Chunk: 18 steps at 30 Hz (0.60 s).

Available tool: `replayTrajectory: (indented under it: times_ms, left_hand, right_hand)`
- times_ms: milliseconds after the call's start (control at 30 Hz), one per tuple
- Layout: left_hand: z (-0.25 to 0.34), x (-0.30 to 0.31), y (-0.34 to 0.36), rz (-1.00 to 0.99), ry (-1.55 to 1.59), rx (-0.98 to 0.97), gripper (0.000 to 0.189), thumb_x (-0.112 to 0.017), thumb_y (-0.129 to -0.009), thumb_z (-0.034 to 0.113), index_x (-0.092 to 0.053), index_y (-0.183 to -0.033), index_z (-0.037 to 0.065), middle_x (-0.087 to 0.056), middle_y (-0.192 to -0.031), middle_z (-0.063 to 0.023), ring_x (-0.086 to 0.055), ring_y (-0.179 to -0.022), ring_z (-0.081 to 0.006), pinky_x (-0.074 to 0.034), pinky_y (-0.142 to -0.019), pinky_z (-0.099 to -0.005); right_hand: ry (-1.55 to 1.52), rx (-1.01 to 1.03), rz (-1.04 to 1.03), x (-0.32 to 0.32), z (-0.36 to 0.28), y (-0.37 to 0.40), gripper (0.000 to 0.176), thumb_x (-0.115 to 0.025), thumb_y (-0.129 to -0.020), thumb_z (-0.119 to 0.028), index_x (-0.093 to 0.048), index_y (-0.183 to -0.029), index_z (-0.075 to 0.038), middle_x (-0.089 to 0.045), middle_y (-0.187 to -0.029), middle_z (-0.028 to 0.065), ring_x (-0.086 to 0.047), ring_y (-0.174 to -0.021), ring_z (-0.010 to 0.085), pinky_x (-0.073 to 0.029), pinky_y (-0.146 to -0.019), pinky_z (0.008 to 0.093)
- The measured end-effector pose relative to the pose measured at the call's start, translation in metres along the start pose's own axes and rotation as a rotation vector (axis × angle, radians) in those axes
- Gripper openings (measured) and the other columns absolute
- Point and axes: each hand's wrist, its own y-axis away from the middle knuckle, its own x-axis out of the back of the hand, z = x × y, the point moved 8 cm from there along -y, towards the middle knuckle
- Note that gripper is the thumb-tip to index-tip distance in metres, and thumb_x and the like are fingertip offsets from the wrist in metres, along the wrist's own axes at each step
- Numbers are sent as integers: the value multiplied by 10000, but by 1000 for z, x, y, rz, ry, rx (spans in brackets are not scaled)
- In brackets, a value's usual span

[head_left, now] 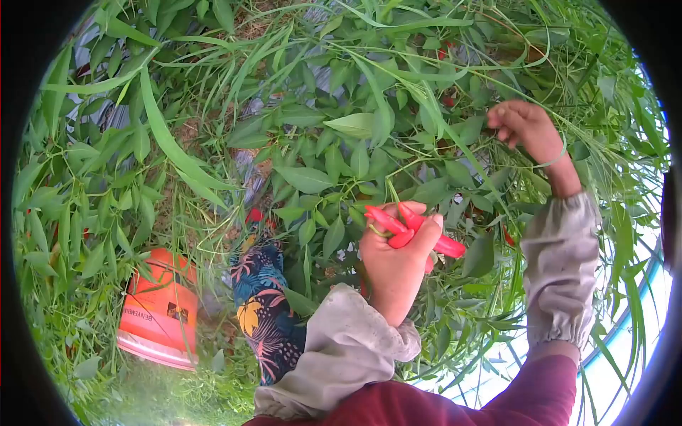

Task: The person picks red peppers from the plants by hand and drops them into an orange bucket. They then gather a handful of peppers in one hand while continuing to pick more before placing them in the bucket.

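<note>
Several red peppers (pixel 446 246) are gripped in my left hand (pixel 398 264), near the middle of the view, with the fingers wrapped round them and a green stem pointing up. My right hand (pixel 524 128) is up at the right among the leaves, its fingers curled together; whatever they hold, if anything, is hidden. Green pepper plants (pixel 305 179) surround both hands. Another red pepper (pixel 509 237) shows among the leaves below my right hand.
An orange bucket (pixel 160 305) lies tilted at the lower left. Beside it is a leg in patterned cloth (pixel 264 312). Long grass blades (pixel 167 142) cross the plants. A pale sheet with bars (pixel 497 369) is at the lower right.
</note>
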Motion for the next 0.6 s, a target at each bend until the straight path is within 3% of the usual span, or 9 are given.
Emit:
replayTrajectory:
  times_ms: [33,100,133,200,233,333,600]
  left_hand:
    - [-3,2,-1,32,15,45,238,-737,-778,29,-589,-964,18,-595,-703,-10,-503,-466,-54,-382,-394,-210]
    - [-8,2,-1,13,16,35,238,-739,-780,36,-590,-965,25,-592,-692,-7,-500,-459,-57,-378,-391,-214]
    - [-10,2,-1,4,16,46,238,-739,-781,39,-590,-967,25,-591,-687,-5,-500,-458,-58,-378,-391,-214]
    - [-7,2,-3,5,20,67,212,-740,-787,55,-588,-934,33,-585,-672,4,-496,-454,-56,-379,-392,-213]
    - [-8,4,-3,14,13,66,212,-740,-787,55,-588,-934,33,-585,-672,4,-496,-454,-56,-379,-392,-213]
    - [-5,-1,-6,-35,8,42,179,-739,-793,68,-568,-843,57,-578,-668,6,-494,-456,-53,-380,-392,-206]
    - [-3,-9,-3,-57,45,73,186,-733,-797,66,-570,-886,49,-591,-691,-7,-501,-468,-55,-380,-393,-206]
  right_hand:
    - [375,-30,190,24,7,-25,252,-555,-890,-229,-677,-955,-19,-674,-792,125,-645,-705,178,-506,-623,314]
    - [1046,20,299,49,51,-83,266,-535,-878,-208,-668,-950,10,-674,-833,208,-679,-787,314,-515,-665,380]
    - [1040,30,297,49,58,-97,266,-535,-878,-208,-668,-950,10,-674,-833,208,-679,-787,314,-515,-665,380]
    - [1378,-100,317,48,73,-116,262,-525,-859,-175,-667,-984,5,-669,-928,247,-653,-877,401,-508,-707,417]
    - [1454,-148,302,48,79,-120,260,-526,-858,-169,-665,-990,6,-669,-926,241,-650,-868,388,-507,-705,412]
    - [1454,-190,300,48,94,-126,257,-530,-855,-152,-659,-1009,8,-669,-919,224,-642,-841,350,-503,-700,398]
    - [975,-143,445,91,115,-122,265,-541,-846,-108,-642,-1058,13,-669,-900,179,-618,-768,248,-493,-687,361]
